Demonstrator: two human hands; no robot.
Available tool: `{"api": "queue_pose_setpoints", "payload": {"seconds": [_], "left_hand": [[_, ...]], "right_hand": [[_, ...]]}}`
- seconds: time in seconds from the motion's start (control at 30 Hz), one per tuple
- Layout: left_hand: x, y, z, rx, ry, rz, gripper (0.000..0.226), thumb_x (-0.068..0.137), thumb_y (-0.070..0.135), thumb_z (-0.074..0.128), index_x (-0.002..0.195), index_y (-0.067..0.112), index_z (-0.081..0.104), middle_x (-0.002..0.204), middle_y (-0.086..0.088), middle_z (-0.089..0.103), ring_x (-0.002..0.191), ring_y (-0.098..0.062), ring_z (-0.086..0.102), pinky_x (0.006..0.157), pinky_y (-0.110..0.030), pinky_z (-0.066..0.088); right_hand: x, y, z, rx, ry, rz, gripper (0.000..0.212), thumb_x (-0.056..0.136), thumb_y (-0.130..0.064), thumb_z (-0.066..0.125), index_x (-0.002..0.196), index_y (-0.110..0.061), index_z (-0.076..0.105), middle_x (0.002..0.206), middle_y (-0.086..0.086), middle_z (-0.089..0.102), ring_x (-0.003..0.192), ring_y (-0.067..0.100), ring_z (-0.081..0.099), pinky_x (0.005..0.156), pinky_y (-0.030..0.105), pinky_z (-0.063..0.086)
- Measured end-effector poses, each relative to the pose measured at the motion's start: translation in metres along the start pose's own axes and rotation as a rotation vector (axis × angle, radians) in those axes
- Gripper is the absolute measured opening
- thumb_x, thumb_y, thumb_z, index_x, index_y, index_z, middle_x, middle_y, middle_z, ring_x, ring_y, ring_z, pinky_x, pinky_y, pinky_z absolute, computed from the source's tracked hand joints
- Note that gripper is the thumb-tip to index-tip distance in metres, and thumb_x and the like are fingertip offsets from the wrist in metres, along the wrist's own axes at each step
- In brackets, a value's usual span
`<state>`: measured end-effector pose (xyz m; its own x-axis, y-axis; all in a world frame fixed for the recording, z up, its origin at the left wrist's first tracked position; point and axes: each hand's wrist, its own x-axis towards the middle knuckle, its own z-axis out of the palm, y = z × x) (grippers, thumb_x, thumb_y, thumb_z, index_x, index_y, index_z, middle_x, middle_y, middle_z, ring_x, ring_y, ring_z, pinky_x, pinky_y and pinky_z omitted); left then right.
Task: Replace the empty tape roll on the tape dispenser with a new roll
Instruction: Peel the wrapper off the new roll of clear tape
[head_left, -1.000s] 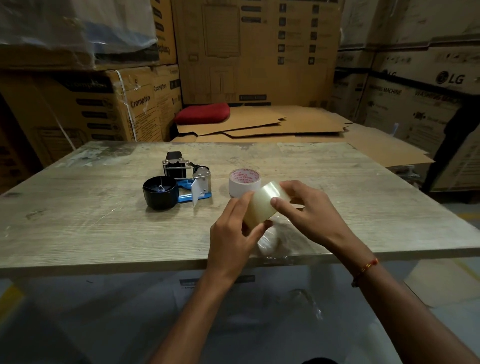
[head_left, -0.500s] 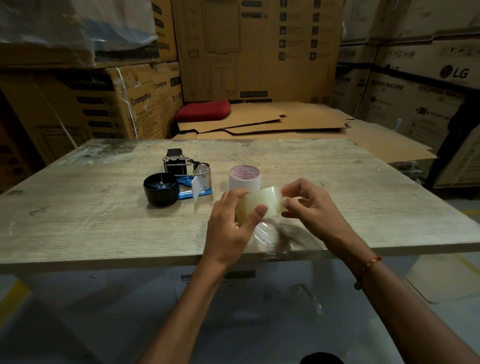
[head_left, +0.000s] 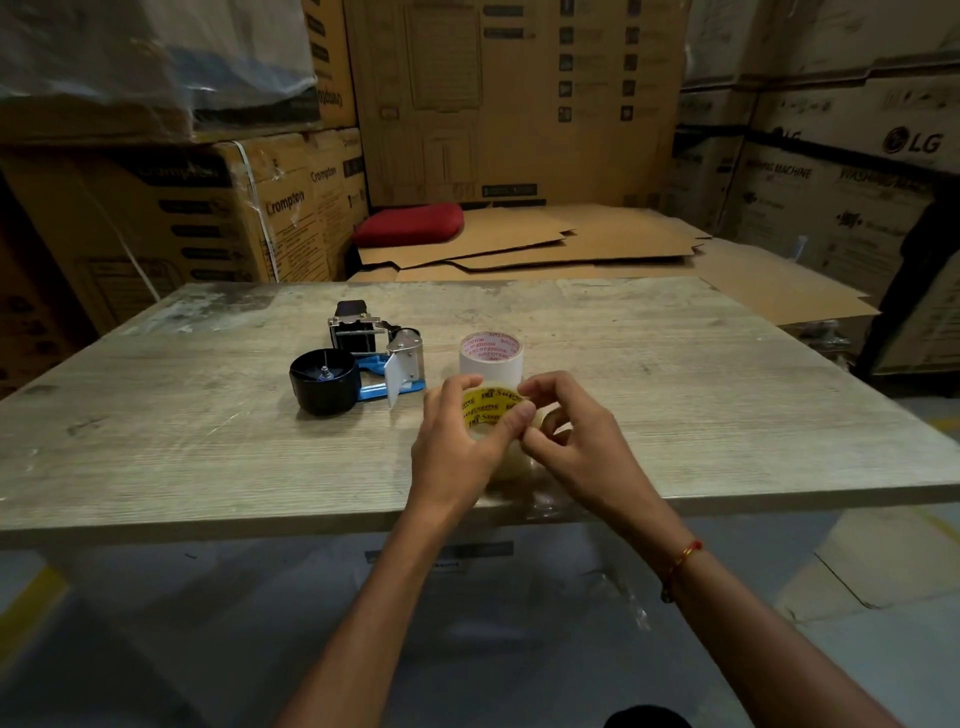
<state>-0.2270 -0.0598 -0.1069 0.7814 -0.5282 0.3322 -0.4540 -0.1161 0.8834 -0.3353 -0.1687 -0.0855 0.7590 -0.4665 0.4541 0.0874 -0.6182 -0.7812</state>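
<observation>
Stacked all around, large cardboard cartons (head_left: 249, 218), with flattened cardboard sheets (head_left: 545, 244) and a red cushion (head_left: 410, 224) lying behind the far edge. In the middle, a wide wooden worktop (head_left: 156, 431), pale and grainy, mostly bare, with room on every side. Left of centre on it, the tape dispenser (head_left: 358, 369), lying on its side with the long axis running left to right: black hub at the left end, open and without a roll, blade end toward the right, handle pointing to the far side. Just right of the blade end, standing upright on the worktop, a white core with red print (head_left: 491, 356), probably the empty one already taken off. Just in front of it, close to the near edge, the new tape roll (head_left: 491, 410), clear, with a yellow printed core, held tilted so that its opening faces up toward the camera. Left hand (head_left: 457, 447) wrapped around the roll's left side, thumb pressed on the rim; right hand (head_left: 576, 441) beside it, grip pinching at the roll's right edge, seemingly searching for the loose tape end, though the end itself too small to make out. From this grip, the hub lying to the left and a little farther away, so the left hand nearer to it. Under the hands, a crumpled clear wrapper (head_left: 550, 499) at the worktop edge.
</observation>
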Motion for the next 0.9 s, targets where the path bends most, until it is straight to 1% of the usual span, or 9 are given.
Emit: {"api": "queue_pose_setpoints", "payload": {"seconds": [0.17, 0.27, 0.37, 0.47, 0.6, 0.67, 0.77, 0.83, 0.9], "left_hand": [[0.006, -0.01, -0.007, -0.019, 0.074, -0.021, 0.037, 0.081, 0.051, 0.069, 0.111, 0.032, 0.057, 0.112, 0.007, 0.063, 0.101, -0.014, 0.062, 0.087, -0.045, 0.055], [0.006, -0.009, -0.006, -0.008, 0.056, -0.049, 0.036, 0.093, 0.037, 0.064, 0.126, 0.028, 0.054, 0.117, 0.005, 0.064, 0.103, -0.014, 0.061, 0.088, -0.041, 0.056], [0.007, -0.009, -0.007, -0.038, 0.0, -0.082, 0.046, 0.095, 0.047, 0.056, 0.135, 0.025, 0.054, 0.126, 0.003, 0.063, 0.113, -0.014, 0.06, 0.096, -0.039, 0.053], [0.006, -0.008, -0.012, -0.321, -0.037, -0.152, 0.052, 0.086, 0.061, 0.057, 0.124, 0.026, 0.065, 0.12, 0.003, 0.069, 0.112, -0.015, 0.065, 0.099, -0.045, 0.052], [0.002, -0.006, -0.022, -0.552, -0.002, -0.183, 0.036, 0.089, 0.054, 0.062, 0.107, 0.024, 0.074, 0.117, -0.013, 0.068, 0.108, -0.028, 0.066, 0.084, -0.048, 0.059], [-0.001, -0.003, -0.024, -0.551, -0.003, -0.128, 0.031, 0.092, 0.049, 0.06, 0.101, 0.025, 0.077, 0.117, -0.019, 0.064, 0.109, -0.029, 0.065, 0.084, -0.044, 0.057], [-0.01, 0.002, -0.021, -0.415, 0.001, 0.012, 0.044, 0.088, 0.053, 0.063, 0.116, 0.02, 0.073, 0.112, -0.013, 0.06, 0.103, -0.01, 0.063, 0.08, -0.022, 0.054], [-0.012, 0.003, -0.017, -0.354, -0.017, 0.068, 0.044, 0.085, 0.046, 0.066, 0.122, 0.021, 0.069, 0.11, -0.006, 0.055, 0.099, -0.001, 0.062, 0.074, -0.02, 0.056], [-0.011, 0.002, -0.015, -0.261, -0.03, 0.101, 0.045, 0.08, 0.044, 0.069, 0.121, 0.026, 0.068, 0.11, -0.001, 0.05, 0.1, 0.002, 0.06, 0.079, -0.021, 0.058]], "right_hand": [[0.004, 0.012, 0.003, 0.105, 0.14, 0.091, 0.02, 0.086, -0.019, 0.075, 0.1, -0.02, 0.06, 0.096, -0.003, 0.065, 0.071, 0.019, 0.063, 0.062, 0.034, 0.059], [0.0, 0.021, -0.006, 0.12, 0.115, 0.163, 0.027, 0.087, -0.027, 0.074, 0.11, -0.019, 0.064, 0.109, 0.0, 0.064, 0.09, 0.02, 0.067, 0.072, 0.04, 0.062], [-0.007, 0.018, -0.008, -0.012, -0.023, 0.119, 0.054, 0.078, -0.038, 0.08, 0.126, -0.021, 0.059, 0.119, -0.003, 0.057, 0.101, 0.009, 0.063, 0.078, 0.028, 0.06], [-0.008, 0.013, -0.008, -0.082, -0.055, 0.076, 0.065, 0.075, -0.037, 0.083, 0.132, -0.025, 0.054, 0.121, -0.006, 0.053, 0.106, 0.005, 0.06, 0.08, 0.022, 0.058], [-0.008, 0.011, -0.018, 0.397, -0.126, 0.243, 0.059, 0.087, -0.015, 0.073, 0.138, -0.026, 0.045, 0.127, -0.003, 0.063, 0.113, 0.013, 0.066, 0.093, 0.027, 0.056], [-0.007, 0.015, -0.024, 0.661, -0.057, 0.35, 0.047, 0.095, -0.014, 0.063, 0.138, -0.023, 0.048, 0.127, 0.004, 0.066, 0.115, 0.02, 0.067, 0.096, 0.036, 0.056], [-0.002, 0.018, -0.026, 0.727, 0.043, 0.408, 0.028, 0.102, -0.022, 0.05, 0.129, -0.019, 0.058, 0.122, 0.015, 0.067, 0.108, 0.025, 0.069, 0.09, 0.041, 0.059], [0.0, 0.018, -0.022, 0.626, 0.054, 0.363, 0.028, 0.105, -0.028, 0.044, 0.12, -0.015, 0.063, 0.116, 0.018, 0.068, 0.098, 0.024, 0.069, 0.084, 0.042, 0.061], [0.002, 0.013, -0.019, 0.591, 0.03, 0.327, 0.032, 0.106, -0.03, 0.041, 0.116, -0.011, 0.065, 0.108, 0.016, 0.069, 0.091, 0.022, 0.068, 0.076, 0.037, 0.062]]}}
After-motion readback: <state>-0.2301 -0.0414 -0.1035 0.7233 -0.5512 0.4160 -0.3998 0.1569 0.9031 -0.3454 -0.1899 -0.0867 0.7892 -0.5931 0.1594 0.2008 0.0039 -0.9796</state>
